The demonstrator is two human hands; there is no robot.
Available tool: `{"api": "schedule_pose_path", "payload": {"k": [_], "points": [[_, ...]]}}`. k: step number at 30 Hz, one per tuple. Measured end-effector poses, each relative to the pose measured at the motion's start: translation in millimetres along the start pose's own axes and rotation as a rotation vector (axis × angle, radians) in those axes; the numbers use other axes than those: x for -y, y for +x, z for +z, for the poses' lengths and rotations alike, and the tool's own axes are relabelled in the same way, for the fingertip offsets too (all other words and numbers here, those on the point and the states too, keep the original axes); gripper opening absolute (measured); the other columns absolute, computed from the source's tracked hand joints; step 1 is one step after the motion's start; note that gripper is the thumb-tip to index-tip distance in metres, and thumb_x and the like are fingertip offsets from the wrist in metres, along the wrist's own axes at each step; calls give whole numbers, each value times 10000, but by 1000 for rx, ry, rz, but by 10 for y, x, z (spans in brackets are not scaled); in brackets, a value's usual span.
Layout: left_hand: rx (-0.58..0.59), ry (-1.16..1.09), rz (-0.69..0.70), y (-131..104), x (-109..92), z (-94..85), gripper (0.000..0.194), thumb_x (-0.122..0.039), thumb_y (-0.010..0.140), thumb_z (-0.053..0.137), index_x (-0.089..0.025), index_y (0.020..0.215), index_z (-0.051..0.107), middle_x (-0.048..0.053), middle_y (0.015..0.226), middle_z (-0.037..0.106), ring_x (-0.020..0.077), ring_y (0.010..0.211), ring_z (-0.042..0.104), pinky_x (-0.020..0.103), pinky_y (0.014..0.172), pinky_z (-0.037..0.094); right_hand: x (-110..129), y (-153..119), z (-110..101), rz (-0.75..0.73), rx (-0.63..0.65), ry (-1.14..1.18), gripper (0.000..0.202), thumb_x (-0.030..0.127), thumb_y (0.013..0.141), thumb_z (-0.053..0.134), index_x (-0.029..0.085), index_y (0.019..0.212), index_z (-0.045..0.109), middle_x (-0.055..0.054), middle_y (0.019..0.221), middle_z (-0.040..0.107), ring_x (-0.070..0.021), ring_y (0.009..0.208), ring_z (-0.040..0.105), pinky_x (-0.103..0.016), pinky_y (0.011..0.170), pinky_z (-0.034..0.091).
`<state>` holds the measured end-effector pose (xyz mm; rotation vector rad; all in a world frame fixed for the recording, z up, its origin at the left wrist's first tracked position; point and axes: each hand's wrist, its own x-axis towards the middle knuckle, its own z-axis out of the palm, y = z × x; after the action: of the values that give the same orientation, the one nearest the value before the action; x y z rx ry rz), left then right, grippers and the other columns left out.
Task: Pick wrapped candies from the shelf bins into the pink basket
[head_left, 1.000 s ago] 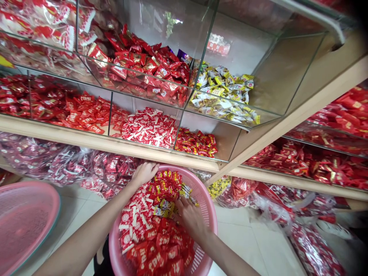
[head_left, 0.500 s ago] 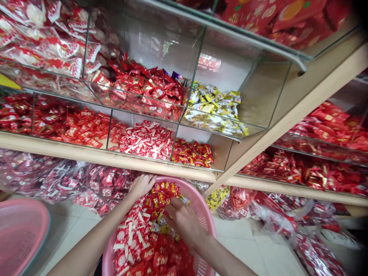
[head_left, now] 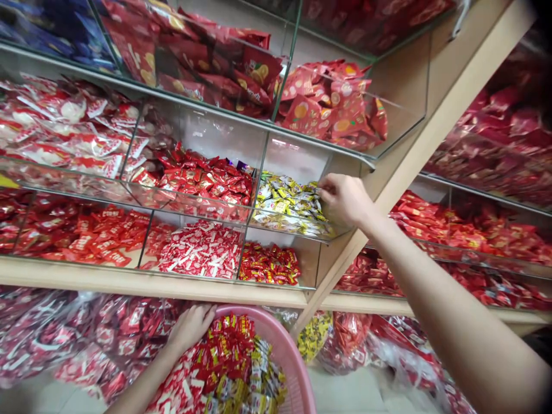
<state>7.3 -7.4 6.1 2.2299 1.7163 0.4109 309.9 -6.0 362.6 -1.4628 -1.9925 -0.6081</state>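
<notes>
Status: the basket (head_left: 290, 346), at the bottom centre of the frame, is loaded with at least three sorts of wrapped packets. I judge the loading to be partly done. The lower frame edge cuts the basket off, so the full fill level and any quantity left cannot be determined.

Left hand: my left hand (head_left: 192, 326) rests at the basket's upper left rim, fingers together. I cannot tell how firmly they grip.

Right hand: my right hand (head_left: 342, 198) is in the compartment (head_left: 295, 158) right of centre, fingers bent and drawn close together at the right edge of the yellow-and-white packets (head_left: 291, 201). Whether a packet sits between the fingertips cannot be told.

Basket contents:
- Top: red-and-yellow packets (head_left: 233, 342).
- Lower left: red-and-white packets (head_left: 183, 384).
- Right and bottom: more yellow-and-white packets.

Compartment contents:
- Directly below my right hand's compartment: a low pile of red-and-yellow packets.
- Left of that, behind a glass divider: a broad pile of red-and-white packets.
- Centre, one tier up: glossy red packets (head_left: 211, 183).
- Upper right of centre: larger printed red bags (head_left: 332, 109).

Beneath the shelf rail (head_left: 259, 294), right of the basket: a clear bag of yellow packets (head_left: 314, 335).
</notes>
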Motion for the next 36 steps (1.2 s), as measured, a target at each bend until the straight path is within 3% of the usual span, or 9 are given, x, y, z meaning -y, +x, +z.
{"api": "schedule_pose_path", "payload": {"k": [5,10,18,24,27,31,36], "points": [[-9,-8,16,-9,-18,-25,417,-391,902,265,-212,996,630,82,962,677,225,953,613,276,787,428,-210,268,450,89,99,18,182,243,761,508,147,811,655,-83,754,653,-167,694,564,-270,670,395],[-20,-60,11,-10,8,-2,409,-395,899,267,-223,934,637,67,941,680,219,941,617,265,777,426,-265,272,672,91,127,125,274,391,745,557,151,827,659,-65,787,662,-152,699,568,-238,644,391],[-25,-33,-1,-6,24,28,391,-375,901,270,-226,946,629,66,930,676,214,947,612,273,791,424,-244,212,655,108,156,232,243,338,690,591,139,798,679,-30,688,652,-139,655,567,-223,624,387],[-31,-79,21,0,32,24,386,-375,903,276,-233,1002,621,52,1006,665,209,972,605,266,795,424,-205,185,620,224,6,390,214,302,692,533,134,685,666,-25,624,641,-137,623,563,-215,595,383],[-30,-81,16,3,53,42,378,-376,900,284,-240,1014,617,46,1013,665,206,977,603,260,801,423,-210,177,622,282,-20,350,239,346,704,514,154,618,628,-20,590,613,-141,609,548,-230,588,371],[-42,-82,17,2,73,71,385,-385,897,281,-239,1006,620,48,1009,664,211,988,597,275,829,419,-182,177,616,306,74,231,334,474,697,502,184,537,546,-19,543,557,-161,610,527,-252,566,356],[-49,-105,24,-3,60,58,379,-375,892,285,-242,997,623,49,1037,653,214,1005,585,289,852,413,-153,176,623,366,310,330,216,388,642,546,185,713,552,-16,633,596,-144,579,509,-237,511,366]]}}
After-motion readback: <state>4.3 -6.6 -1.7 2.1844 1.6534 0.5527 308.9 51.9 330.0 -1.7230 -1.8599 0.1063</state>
